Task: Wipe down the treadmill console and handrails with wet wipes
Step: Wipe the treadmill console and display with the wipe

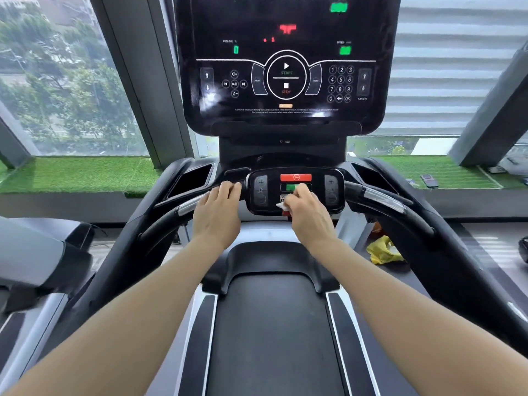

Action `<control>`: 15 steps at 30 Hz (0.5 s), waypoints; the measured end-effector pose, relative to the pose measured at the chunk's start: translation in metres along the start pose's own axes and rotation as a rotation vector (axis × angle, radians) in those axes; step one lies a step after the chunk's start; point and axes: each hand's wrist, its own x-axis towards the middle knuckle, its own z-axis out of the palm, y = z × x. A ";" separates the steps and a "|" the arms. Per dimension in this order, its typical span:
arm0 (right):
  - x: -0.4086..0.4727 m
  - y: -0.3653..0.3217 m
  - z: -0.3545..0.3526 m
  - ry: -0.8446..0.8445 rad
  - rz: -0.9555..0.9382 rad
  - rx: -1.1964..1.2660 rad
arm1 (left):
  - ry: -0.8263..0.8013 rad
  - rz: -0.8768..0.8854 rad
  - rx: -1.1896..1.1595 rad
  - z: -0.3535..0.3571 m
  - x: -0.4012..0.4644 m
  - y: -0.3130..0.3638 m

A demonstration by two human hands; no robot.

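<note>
Two hands are working the treadmill: the right hand is pinching a limp, seemingly bunched wet wipe against the lower control panel, while the left hand is curling over the left handrail.

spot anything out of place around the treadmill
Yes: a crumpled yellow bag lies on the floor right of the treadmill, like litter. A remote sits loose on the turf ledge.
</note>
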 end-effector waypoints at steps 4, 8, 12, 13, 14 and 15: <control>-0.008 0.024 -0.001 0.042 0.065 0.003 | 0.160 0.105 -0.030 0.007 -0.008 0.019; -0.018 0.038 0.001 0.119 0.112 0.056 | 0.174 0.195 -0.074 0.013 -0.016 0.047; -0.025 0.052 -0.003 0.134 0.152 0.079 | 0.140 0.241 -0.088 0.016 -0.023 0.065; -0.025 0.056 -0.006 0.133 0.171 0.080 | 0.136 0.243 -0.083 0.016 -0.023 0.068; -0.026 0.061 -0.009 0.135 0.193 0.073 | 0.133 0.241 -0.077 0.016 -0.023 0.070; -0.026 0.065 -0.012 0.136 0.218 0.065 | 0.125 0.238 -0.072 0.016 -0.023 0.071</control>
